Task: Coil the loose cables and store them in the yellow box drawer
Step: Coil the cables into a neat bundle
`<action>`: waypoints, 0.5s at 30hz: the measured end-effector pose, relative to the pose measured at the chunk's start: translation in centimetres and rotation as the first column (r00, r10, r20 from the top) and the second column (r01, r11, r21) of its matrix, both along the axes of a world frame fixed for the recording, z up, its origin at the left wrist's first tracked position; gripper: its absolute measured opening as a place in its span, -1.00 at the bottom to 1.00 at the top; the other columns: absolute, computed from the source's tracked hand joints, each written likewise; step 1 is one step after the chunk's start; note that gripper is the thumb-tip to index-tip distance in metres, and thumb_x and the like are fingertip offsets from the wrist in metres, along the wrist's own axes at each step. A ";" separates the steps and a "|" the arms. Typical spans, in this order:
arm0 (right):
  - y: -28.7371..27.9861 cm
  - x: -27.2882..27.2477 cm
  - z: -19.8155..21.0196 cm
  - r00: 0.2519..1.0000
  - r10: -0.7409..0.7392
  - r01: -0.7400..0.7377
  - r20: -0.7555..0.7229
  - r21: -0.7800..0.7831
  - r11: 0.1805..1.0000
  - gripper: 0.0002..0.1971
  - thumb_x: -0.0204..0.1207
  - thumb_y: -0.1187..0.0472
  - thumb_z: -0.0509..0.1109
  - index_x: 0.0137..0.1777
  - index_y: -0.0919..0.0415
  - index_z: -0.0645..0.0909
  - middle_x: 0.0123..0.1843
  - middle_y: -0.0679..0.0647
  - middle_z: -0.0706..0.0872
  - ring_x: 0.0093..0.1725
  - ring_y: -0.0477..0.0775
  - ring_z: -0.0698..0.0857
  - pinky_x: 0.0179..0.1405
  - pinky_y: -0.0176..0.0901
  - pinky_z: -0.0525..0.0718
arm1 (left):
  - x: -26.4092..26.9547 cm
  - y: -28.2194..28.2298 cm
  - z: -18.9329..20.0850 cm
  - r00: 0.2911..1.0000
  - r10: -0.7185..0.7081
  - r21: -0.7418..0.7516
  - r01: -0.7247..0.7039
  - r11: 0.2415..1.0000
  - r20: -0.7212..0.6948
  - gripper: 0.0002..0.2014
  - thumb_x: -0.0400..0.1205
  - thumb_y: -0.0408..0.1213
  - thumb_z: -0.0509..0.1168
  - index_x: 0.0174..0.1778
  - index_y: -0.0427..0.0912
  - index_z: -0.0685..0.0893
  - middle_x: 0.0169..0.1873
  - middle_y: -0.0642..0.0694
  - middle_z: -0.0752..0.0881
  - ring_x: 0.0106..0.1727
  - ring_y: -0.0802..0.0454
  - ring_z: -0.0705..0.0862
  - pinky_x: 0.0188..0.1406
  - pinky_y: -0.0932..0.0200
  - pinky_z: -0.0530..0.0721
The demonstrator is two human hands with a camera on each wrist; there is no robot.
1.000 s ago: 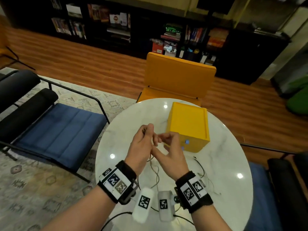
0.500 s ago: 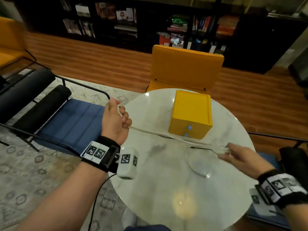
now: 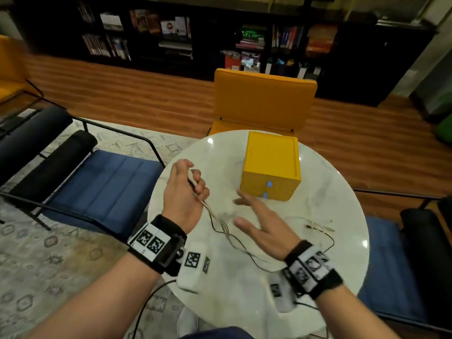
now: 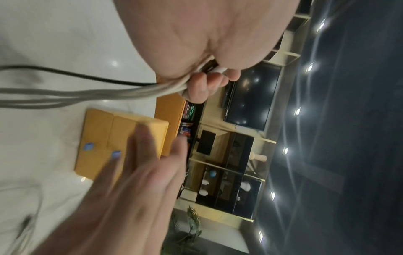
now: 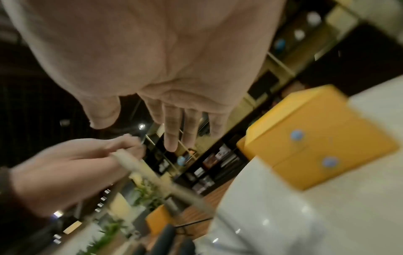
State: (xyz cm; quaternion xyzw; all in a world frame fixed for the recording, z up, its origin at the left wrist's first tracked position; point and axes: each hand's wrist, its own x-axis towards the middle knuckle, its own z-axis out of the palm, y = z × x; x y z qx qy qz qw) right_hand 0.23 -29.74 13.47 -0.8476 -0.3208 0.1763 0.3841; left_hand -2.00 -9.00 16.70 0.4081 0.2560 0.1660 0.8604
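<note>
My left hand [image 3: 189, 182] grips a bundle of white and black cables [image 4: 139, 88] above the left side of the round marble table [image 3: 281, 302]. The strands [image 3: 220, 223] hang from the fist and trail across the tabletop toward the right edge, ending in loose ends [image 3: 318, 227]. My right hand [image 3: 254, 216] hovers open with straight fingers [image 5: 172, 131], just right of the hanging cables and in front of the yellow box [image 3: 271, 165]. The box has two drawers with blue knobs [image 3: 269, 184], both pushed in.
A yellow chair [image 3: 264, 104] stands behind the table. A blue-cushioned black-framed chair [image 3: 97, 189] is at the left, another [image 3: 403, 265] at the right. Dark bookshelves [image 3: 171, 33] line the far wall across a wooden floor.
Half a second ago the cables were stretched taut between hands spread far apart. The right hand has let go and swung back toward the left hand; the strands now hang slack.
</note>
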 end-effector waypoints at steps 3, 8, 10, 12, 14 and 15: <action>5.3 -1.6 0.5 0.986 0.024 0.006 -0.163 0.182 0.983 -0.52 0.73 -0.07 0.22 0.59 -0.05 0.24 0.07 -0.06 0.76 0.00 -0.19 0.73 0.03 -0.22 0.64 | -0.6 -1.2 -0.2 0.999 -0.045 -0.022 0.045 0.999 0.009 -0.77 0.84 -0.12 0.08 -0.09 -0.07 0.51 -0.44 -0.01 0.51 -0.54 0.10 0.39 -0.59 0.22 0.35; 5.5 -1.3 0.1 0.997 -0.071 0.066 0.038 0.116 0.991 -0.81 0.78 0.04 0.16 0.19 0.09 0.52 -0.33 -0.09 0.59 -0.37 -0.09 0.54 -0.30 -0.04 0.50 | -2.0 -0.6 -1.4 0.993 -0.070 -0.053 0.075 0.996 0.090 -0.72 0.86 -0.18 0.07 -0.11 -0.16 0.55 -0.35 -0.12 0.61 -0.34 -0.05 0.64 -0.20 0.06 0.70; 4.3 -0.7 0.6 0.987 -0.025 0.018 0.159 0.043 0.999 -0.80 0.78 0.06 0.14 0.11 0.13 0.54 -0.29 -0.06 0.59 -0.31 0.00 0.52 -0.31 -0.05 0.44 | -2.5 0.6 -2.2 0.991 -0.134 0.190 0.133 0.973 -0.008 -0.78 0.82 -0.22 0.16 -0.05 -0.22 0.62 -0.19 -0.14 0.75 -0.07 -0.19 0.77 0.08 -0.04 0.74; 3.0 0.1 1.6 0.969 0.045 -0.043 0.244 -0.013 0.999 -0.79 0.78 0.06 0.13 0.08 0.13 0.54 -0.22 0.03 0.67 -0.25 0.09 0.57 -0.28 0.06 0.52 | -2.7 2.1 -2.0 0.973 -0.192 0.637 0.227 0.737 -0.125 -0.81 0.73 -0.14 0.33 0.18 -0.13 0.69 0.13 -0.02 0.80 0.25 -0.04 0.75 0.37 -0.01 0.65; 1.9 0.6 2.9 0.945 0.126 -0.099 0.301 -0.103 0.990 -0.80 0.78 0.07 0.14 0.08 0.15 0.54 -0.14 0.10 0.72 -0.19 0.17 0.62 -0.24 0.12 0.57 | -2.4 2.7 -0.7 0.875 -0.383 0.886 0.401 0.233 -0.296 -0.47 0.61 0.03 0.44 0.50 0.04 0.55 0.39 0.14 0.67 0.41 0.22 0.62 0.47 0.16 0.52; 1.6 0.8 3.4 0.933 0.170 -0.127 0.316 -0.150 0.980 -0.80 0.78 0.08 0.14 0.09 0.16 0.54 -0.11 0.13 0.74 -0.17 0.20 0.64 -0.24 0.10 0.55 | -2.0 2.4 0.1 0.774 -0.455 0.880 0.472 -0.051 -0.441 -0.33 0.57 0.11 0.43 0.60 0.06 0.45 0.43 0.17 0.62 0.42 0.25 0.58 0.43 0.20 0.51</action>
